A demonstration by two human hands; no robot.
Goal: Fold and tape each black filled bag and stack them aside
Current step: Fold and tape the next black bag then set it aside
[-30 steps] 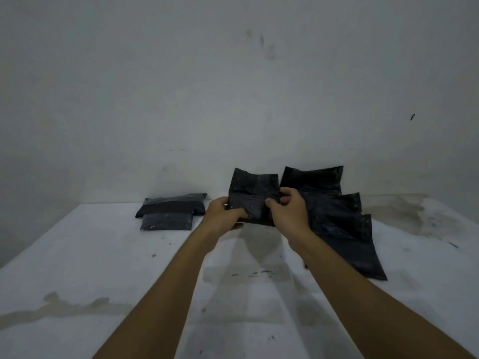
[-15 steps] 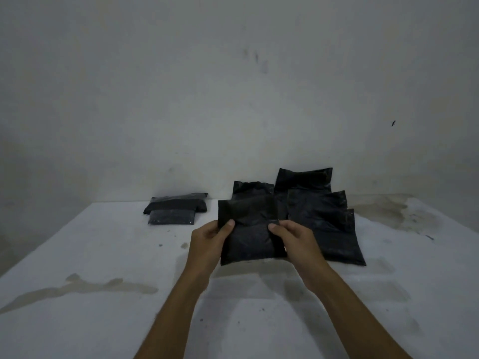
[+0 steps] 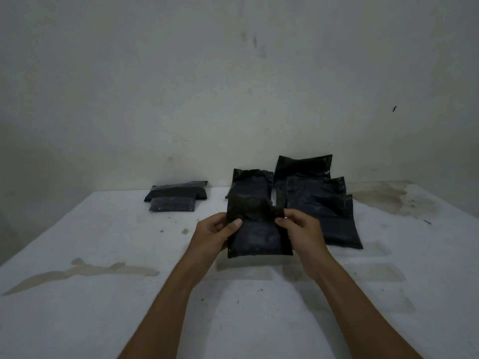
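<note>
Now both hands, left (image 3: 216,235) and right (image 3: 302,233), pinch the black bag (image 3: 256,229) held between them

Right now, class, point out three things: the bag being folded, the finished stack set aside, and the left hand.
Bag being folded (image 3: 259,238): head view, on its lower front panel.
Finished stack (image 3: 176,194): head view, on the top bag's dark face.
Left hand (image 3: 215,235): head view, on its back.

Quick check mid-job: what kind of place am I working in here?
Probably a bare, makeshift packing spot, not a fitted workshop: a stained white table against a plain scuffed wall, with only filled black bags and a small finished stack.
</note>
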